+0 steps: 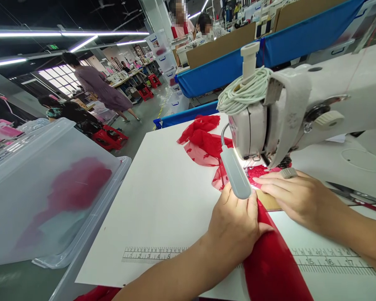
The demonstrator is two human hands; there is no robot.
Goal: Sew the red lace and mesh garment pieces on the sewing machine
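Note:
Red fabric (272, 263) runs from the near edge of the sewing machine table up to the needle area. My left hand (238, 217) is closed on this fabric, with its thumb along the right edge; a grey lamp head (236, 171) hides some of its fingertips. My right hand (294, 196) lies with fingers stretched out, fingertips on red lace (258, 170) beside the presser foot. The white sewing machine (329, 96) reaches in from the right, a coil of pale cord (246, 92) around its top. Sheer red fabric (203, 142) is bunched behind the needle area.
The white tabletop (138, 200) carries a printed ruler (153, 254) along its near side. Left of it stands a translucent plastic bin (28, 200) with red cloth inside. Scissors (357, 192) lie at the right. A blue cloth trough (213, 75) hangs beyond; several people are farther back.

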